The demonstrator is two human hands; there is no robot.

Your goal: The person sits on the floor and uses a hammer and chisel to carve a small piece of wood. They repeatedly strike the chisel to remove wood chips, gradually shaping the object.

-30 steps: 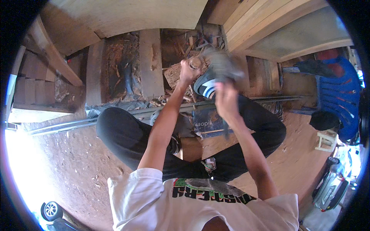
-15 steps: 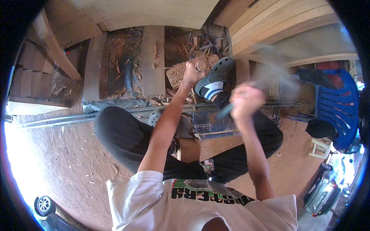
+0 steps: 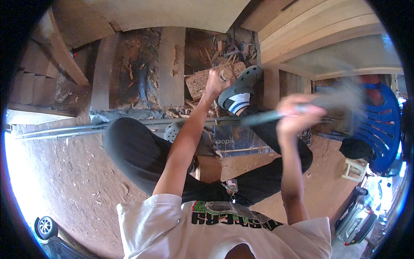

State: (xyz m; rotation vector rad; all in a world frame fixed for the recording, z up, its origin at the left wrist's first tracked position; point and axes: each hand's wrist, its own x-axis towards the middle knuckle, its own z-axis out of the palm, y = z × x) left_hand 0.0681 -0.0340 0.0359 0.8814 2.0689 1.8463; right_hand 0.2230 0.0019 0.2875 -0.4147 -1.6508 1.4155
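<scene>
Rightward, clear of the shoe (image 3: 243, 88), right hand (image 3: 297, 114) clenches tool (image 3: 264, 118); left hand (image 3: 217, 83) grasps round wood (image 3: 225, 74) near board (image 3: 198, 84) edge.

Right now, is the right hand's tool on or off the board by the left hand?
Off: the blurred tool shows right of the board.

On my feed the tool's handle (image 3: 266, 117) reads teal, its blurred head (image 3: 343, 103) grey. The wood block (image 3: 199, 85) is brown, mottled darker. I see a grey clog (image 3: 250, 79) dotted with dark holes, a white sock (image 3: 238, 102) banded blue, black trousers (image 3: 133, 149), a white shirt (image 3: 151, 220) printed green and black, a blue chair (image 3: 393, 125).
</scene>
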